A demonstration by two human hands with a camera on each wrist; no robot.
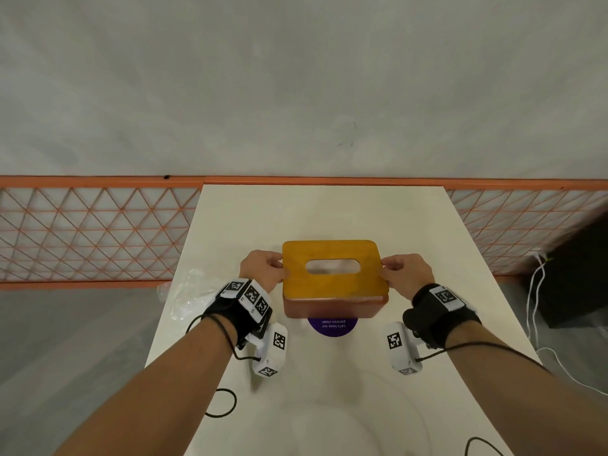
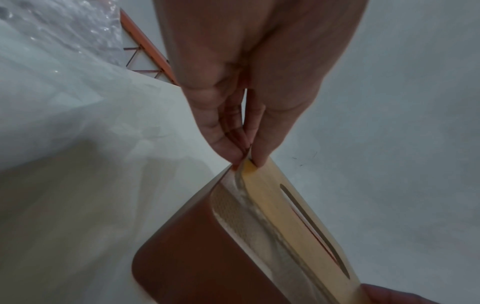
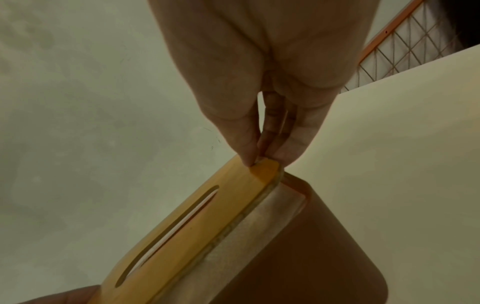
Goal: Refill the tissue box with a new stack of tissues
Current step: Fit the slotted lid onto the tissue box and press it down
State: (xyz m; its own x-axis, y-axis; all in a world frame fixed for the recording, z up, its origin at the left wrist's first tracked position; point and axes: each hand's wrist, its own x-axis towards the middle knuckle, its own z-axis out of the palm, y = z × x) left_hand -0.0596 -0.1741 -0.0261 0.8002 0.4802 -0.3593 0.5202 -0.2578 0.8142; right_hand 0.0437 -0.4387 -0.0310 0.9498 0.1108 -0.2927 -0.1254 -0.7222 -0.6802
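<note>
Now both hands, L (image 1: pixel 263 265) & R (image 1: pixel 405 273), pinch opposite ends of the yellow lid (image 1: pixel 332 268) over brown box (image 1: pixel 332 307).

Looks like some kind of office or shared workspace, not anyone's home. Plain cream table (image 1: pixel 250 225) in the middle, bare grey wall (image 1: pixel 296 77) filling the whole top half, and an orange mesh partition (image 1: pixel 92 232) running across the middle of the frame behind it. There's a purple round sticker (image 1: pixel 332 325) on the table, low centre, reading "Let's keep our pantries clean", so probably a staff pantry area. White cables (image 1: pixel 534 291) dangle at the right edge.
</note>
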